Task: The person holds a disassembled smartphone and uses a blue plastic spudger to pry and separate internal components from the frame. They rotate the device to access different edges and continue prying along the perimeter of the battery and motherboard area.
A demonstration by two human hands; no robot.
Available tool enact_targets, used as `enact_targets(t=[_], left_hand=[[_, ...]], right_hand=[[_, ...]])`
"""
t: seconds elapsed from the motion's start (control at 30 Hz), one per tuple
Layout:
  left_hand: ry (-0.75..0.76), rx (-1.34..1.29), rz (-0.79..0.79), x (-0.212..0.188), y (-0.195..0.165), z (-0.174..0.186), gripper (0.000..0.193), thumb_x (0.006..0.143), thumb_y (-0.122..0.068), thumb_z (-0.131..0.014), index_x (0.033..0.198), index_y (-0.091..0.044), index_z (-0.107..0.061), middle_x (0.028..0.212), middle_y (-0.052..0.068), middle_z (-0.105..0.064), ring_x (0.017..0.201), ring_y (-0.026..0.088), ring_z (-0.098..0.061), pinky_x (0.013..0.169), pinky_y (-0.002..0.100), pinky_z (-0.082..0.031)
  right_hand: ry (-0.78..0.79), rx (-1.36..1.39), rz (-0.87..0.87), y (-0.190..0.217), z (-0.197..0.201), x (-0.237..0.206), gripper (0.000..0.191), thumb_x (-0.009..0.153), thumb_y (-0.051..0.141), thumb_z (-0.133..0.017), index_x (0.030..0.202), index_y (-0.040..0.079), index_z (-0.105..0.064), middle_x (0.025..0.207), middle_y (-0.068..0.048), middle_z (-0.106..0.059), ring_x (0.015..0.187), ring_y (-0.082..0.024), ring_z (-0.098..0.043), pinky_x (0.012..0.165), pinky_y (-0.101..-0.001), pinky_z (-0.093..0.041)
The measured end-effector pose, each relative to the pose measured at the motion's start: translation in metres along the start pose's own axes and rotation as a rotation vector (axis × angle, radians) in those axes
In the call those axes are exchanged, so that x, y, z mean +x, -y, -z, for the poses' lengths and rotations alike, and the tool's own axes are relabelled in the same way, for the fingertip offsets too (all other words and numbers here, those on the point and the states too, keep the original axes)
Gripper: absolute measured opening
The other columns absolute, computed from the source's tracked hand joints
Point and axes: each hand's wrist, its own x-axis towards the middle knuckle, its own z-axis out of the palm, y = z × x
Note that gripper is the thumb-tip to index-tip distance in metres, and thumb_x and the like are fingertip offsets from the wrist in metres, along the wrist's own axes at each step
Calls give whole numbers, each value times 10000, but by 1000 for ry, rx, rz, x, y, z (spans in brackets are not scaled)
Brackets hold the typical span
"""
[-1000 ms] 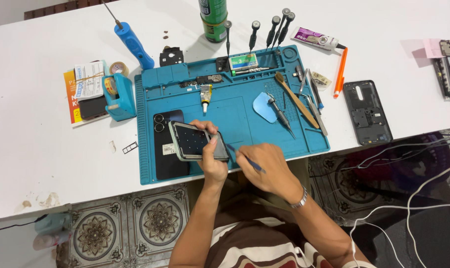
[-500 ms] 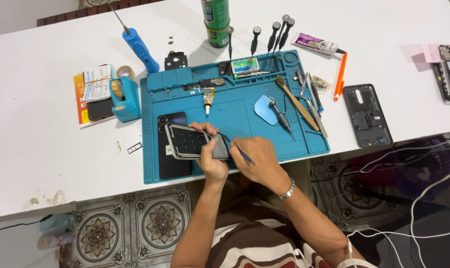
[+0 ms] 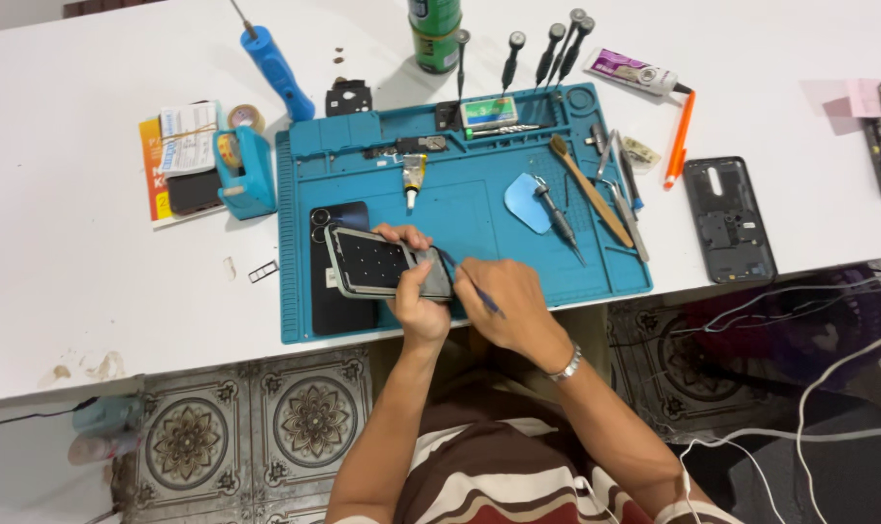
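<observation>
- Head view: I am gripping an opened phone (image 3: 382,264) with my left hand (image 3: 419,296), fingers curled over its right end and thumb on top, tilting it just above the blue work mat (image 3: 460,209).
- My right hand (image 3: 513,301) is pinching a thin blue-handled tool (image 3: 469,286) like a pen, its tip meeting the phone's right edge beside my left fingers.
- The phone is sitting near the front left of the mat, partly over a dark back cover (image 3: 335,291) lying flat under it.
- To do this well, I am judging that the tip should stay shallow and slide along the edge rather than dig in, since the parts inside look thin.
- I am bracing the heel of my right hand against the mat's front edge, which should keep the tip from skidding.
- My left grip should be firm but not bending the frame; a twist could crack it.
- Farther back on the mat, a small glue tube (image 3: 413,177), a pale blue pick (image 3: 526,202), a wooden-handled brush (image 3: 588,189) and tweezers (image 3: 623,184) are lying within reach.
- Off the mat, a blue screwdriver (image 3: 277,70), a green can (image 3: 432,34) and a row of black-handled drivers (image 3: 542,53) are resting on the white tabletop (image 3: 91,281).
- To the right, another dark phone shell (image 3: 730,218) is lying apart, near an orange pen (image 3: 680,136).
</observation>
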Motion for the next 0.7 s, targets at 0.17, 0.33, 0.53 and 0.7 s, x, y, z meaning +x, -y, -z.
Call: enact_targets(t=[0.17, 0.33, 0.53, 0.7], left_hand=[[-19, -58, 38, 0, -7, 1, 464, 767, -63, -512, 1222, -45, -425, 1060, 128, -474, 1041, 229, -468, 1035, 419, -401], [-9, -98, 58, 3, -6, 0, 480, 756, -64, -502, 1228, -54, -419, 1061, 126, -475, 1039, 226, -467, 1035, 414, -397], [-34, -108, 47, 2, -5, 0, 479, 755, -49, -507, 1225, -61, -415, 1047, 116, -463, 1017, 223, -455, 1036, 418, -396], [-26, -143, 80, 4, -7, 2, 473, 751, -62, -501, 1218, -59, -420, 1031, 117, -470, 1010, 228, -459, 1032, 424, -398]], right_hand=[[78, 41, -40, -1, 11, -5, 300, 958, 221, -572, 725, 34, -593, 610, -194, -596, 597, -418, -593, 538, -506, -431], [85, 11, -28, 3, 17, -14, 277, 939, 218, -588, 724, 47, -620, 599, -193, -594, 594, -429, -582, 529, -510, -423], [65, 49, -27, -2, 9, 3, 289, 968, 226, -561, 758, 32, -600, 616, -199, -589, 613, -433, -581, 539, -507, -427], [115, 17, -29, 0, 16, -2, 293, 964, 235, -551, 756, 36, -605, 616, -189, -604, 603, -426, -591, 530, -508, -428]])
